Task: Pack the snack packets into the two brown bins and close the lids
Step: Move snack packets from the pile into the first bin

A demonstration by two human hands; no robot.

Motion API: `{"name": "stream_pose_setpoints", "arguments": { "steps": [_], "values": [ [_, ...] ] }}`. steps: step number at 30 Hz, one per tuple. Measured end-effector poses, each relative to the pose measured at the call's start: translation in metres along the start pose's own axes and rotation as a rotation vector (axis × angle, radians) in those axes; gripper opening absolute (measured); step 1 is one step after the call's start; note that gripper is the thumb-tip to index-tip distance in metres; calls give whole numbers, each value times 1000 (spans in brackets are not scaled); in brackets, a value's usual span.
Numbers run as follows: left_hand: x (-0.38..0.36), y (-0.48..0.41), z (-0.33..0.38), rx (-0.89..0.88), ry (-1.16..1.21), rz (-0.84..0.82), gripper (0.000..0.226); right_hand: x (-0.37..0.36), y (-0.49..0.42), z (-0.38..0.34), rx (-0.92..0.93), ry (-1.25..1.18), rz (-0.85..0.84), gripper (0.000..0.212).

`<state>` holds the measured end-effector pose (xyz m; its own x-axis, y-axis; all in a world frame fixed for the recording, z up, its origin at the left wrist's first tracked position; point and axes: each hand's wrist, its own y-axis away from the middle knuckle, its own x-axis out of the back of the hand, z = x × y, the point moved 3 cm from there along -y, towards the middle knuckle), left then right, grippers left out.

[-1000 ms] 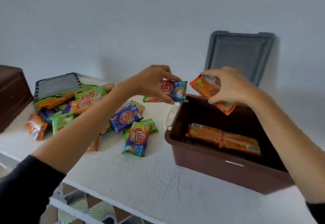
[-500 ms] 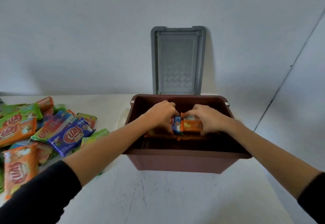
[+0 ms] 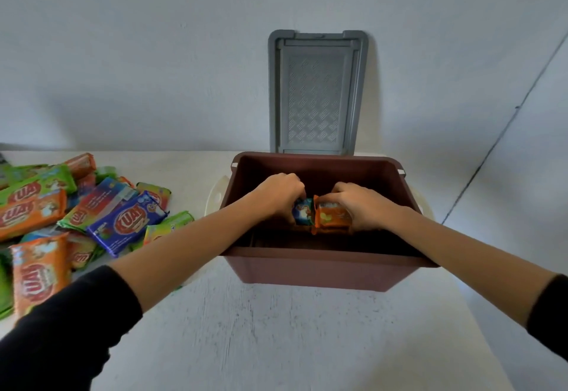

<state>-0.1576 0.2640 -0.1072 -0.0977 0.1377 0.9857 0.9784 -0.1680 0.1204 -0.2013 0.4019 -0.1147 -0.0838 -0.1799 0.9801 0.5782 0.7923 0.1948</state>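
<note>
The head camera looks down on both hands inside the open brown bin (image 3: 322, 257), which sits on the white table (image 3: 276, 329). The left hand (image 3: 278, 195) has its fingers curled round a blue packet (image 3: 302, 212). The right hand (image 3: 365, 206) clamps an orange packet (image 3: 332, 214) just beside it, and the two packets touch. To do this well, I'd lay each one flat on the bin's floor, side by side, rather than drop it on edge. That way later layers should stack evenly, and the grey lid (image 3: 316, 92), propped against the far wall, can shut. Let go only once they rest. A heap of loose packets (image 3: 123, 218) waits on the left.
</note>
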Motion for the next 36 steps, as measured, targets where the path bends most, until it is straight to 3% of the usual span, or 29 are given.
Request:
{"name": "stream_pose_setpoints", "arguments": {
  "steps": [6,10,12,20,29,36],
  "values": [
    [2,2,3,-67,1,0,54,0,1,-2,-14,16,40,87],
    [1,2,6,-127,-3,-36,49,1,2,0,-24,2,103,59],
    [0,2,10,-172,-20,-54,43,3,3,1,-36,7,93,55],
    [-3,-2,8,-188,49,-22,53,-2,-1,4,-53,24,0,74],
    [-11,-6,-3,-116,115,-44,68,-6,-15,14,-18,40,-58,77],
    [-11,-4,-4,-86,157,13,64,1,-13,14,11,26,-46,79]
  ]
}}
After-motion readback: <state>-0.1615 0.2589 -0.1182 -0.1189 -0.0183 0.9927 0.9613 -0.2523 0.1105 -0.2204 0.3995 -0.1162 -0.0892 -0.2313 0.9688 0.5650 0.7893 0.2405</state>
